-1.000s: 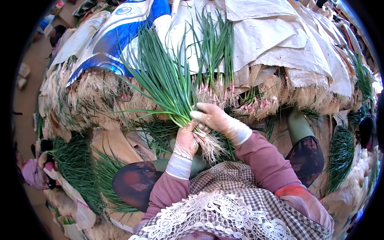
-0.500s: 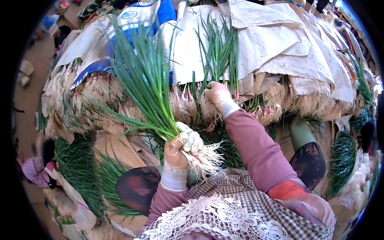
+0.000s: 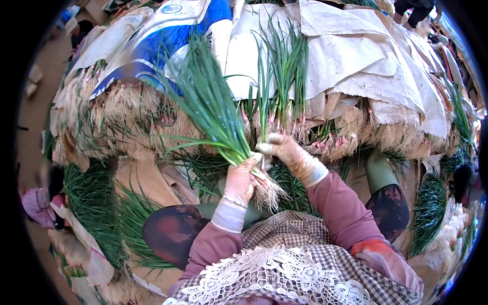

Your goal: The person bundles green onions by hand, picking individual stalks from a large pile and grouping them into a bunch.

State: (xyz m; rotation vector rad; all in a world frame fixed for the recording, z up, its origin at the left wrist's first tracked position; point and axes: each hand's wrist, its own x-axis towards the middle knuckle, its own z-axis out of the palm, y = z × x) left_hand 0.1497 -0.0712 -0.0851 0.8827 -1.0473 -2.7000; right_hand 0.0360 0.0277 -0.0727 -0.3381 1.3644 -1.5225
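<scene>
My gloved left hand (image 3: 241,181) is closed round the lower stems of a bunch of green garlic (image 3: 216,114). Its long green leaves lean up and to the left, and the pale roots (image 3: 270,195) hang out to the right below the fist. Close beside the bunch, my gloved right hand (image 3: 287,153) pinches a single green garlic stalk (image 3: 263,109) near its base; its leaves stand upright. Behind that hand, more loose green garlic (image 3: 290,71) lies on the white cloth of the heap.
A long heap of rooted bulbs (image 3: 127,109) spans the front, covered by white sacking (image 3: 351,61) and a blue-and-white sheet (image 3: 170,46). Piles of green leaves lie at left (image 3: 91,208) and right (image 3: 429,213). My knees (image 3: 170,234) flank the working space. Another person (image 3: 414,10) is at the far right.
My right hand has drawn back from the heap toward the left hand, bringing a stalk with it. The left hand has moved slightly right and up, with the bunch tilted further over.
</scene>
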